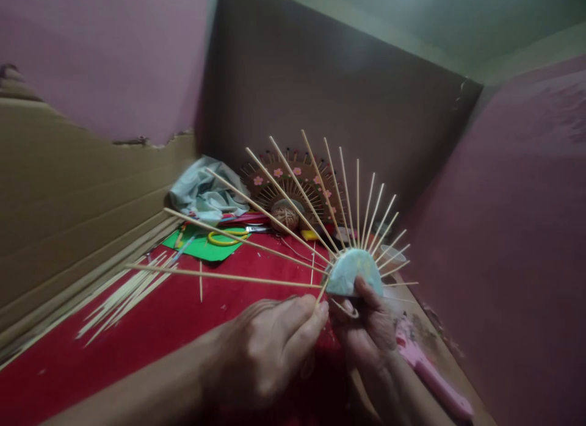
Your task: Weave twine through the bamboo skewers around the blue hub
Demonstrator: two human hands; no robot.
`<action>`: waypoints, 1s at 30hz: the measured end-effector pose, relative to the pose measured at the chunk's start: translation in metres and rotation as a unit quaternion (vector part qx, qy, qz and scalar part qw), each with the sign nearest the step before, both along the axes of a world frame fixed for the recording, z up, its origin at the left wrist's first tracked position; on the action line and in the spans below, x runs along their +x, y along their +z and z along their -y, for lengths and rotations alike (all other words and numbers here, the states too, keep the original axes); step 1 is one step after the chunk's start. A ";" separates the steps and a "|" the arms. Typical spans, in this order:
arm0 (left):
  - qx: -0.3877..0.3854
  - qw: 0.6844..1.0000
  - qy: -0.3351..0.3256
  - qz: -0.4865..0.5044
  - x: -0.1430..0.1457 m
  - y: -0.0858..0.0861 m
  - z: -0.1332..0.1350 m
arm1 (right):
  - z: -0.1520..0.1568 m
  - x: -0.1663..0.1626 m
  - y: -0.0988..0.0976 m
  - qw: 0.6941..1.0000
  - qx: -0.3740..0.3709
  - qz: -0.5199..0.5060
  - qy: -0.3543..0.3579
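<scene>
My right hand (368, 328) grips a pale blue half-round piece (350, 273) from below, its thumb pressed on the front face. Many thin wooden sticks (286, 207) fan out from the curved edge of this piece. At the piece's left corner, my left hand (279, 340) pinches a tan strand of twine (321, 292) close to the base of the lowest stick. A loop of twine (345, 309) hangs under the flat edge, by my right fingers. My fingers partly hide the lower edge.
Loose sticks (126, 298) lie on the red table cover (220, 316) at left. Yellow-handled scissors (229, 237) rest on green paper (196, 246). Behind stand a twine ball (284, 216), a flower-decorated fan (270, 176) and crumpled cloth (208, 188). A pink glue gun (434, 374) lies right.
</scene>
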State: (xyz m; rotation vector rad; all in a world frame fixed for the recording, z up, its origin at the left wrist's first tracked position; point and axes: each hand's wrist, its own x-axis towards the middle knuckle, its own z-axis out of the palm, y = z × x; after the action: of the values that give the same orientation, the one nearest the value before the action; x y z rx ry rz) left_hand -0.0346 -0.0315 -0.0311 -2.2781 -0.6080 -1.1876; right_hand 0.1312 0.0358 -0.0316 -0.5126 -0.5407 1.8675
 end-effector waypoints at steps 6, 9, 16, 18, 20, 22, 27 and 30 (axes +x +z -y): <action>-0.047 0.997 0.008 0.055 0.000 -0.002 0.002 | 0.000 -0.002 0.000 1.000 0.023 0.009 -0.016; -0.074 0.995 -0.004 0.072 0.001 -0.005 -0.001 | 0.000 -0.001 -0.002 1.000 0.020 0.010 -0.016; -0.083 0.991 -0.019 0.100 0.005 -0.009 -0.004 | 0.001 0.000 -0.004 1.000 -0.013 0.000 -0.014; -0.068 0.995 -0.009 0.079 0.004 -0.007 -0.003 | 0.001 0.000 -0.004 1.000 -0.007 -0.001 -0.014; -0.043 0.998 -0.007 0.055 0.003 -0.004 -0.001 | 0.001 0.000 -0.004 1.000 0.004 -0.002 -0.008; -0.024 0.999 -0.003 0.029 0.002 -0.002 0.000 | 0.001 0.000 -0.005 1.000 0.006 -0.001 0.006; 0.013 1.000 0.013 -0.016 0.001 -0.001 0.001 | 0.004 0.001 -0.006 1.000 -0.012 0.002 0.011; -0.003 1.000 -0.001 -0.014 0.001 0.000 0.001 | 0.005 0.002 -0.006 1.000 -0.014 0.001 0.006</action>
State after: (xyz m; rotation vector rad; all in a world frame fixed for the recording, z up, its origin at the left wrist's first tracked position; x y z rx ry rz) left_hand -0.0331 -0.0321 -0.0312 -2.2961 -0.5997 -1.1541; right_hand 0.1330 0.0310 -0.0379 -0.5311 -0.5220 1.8885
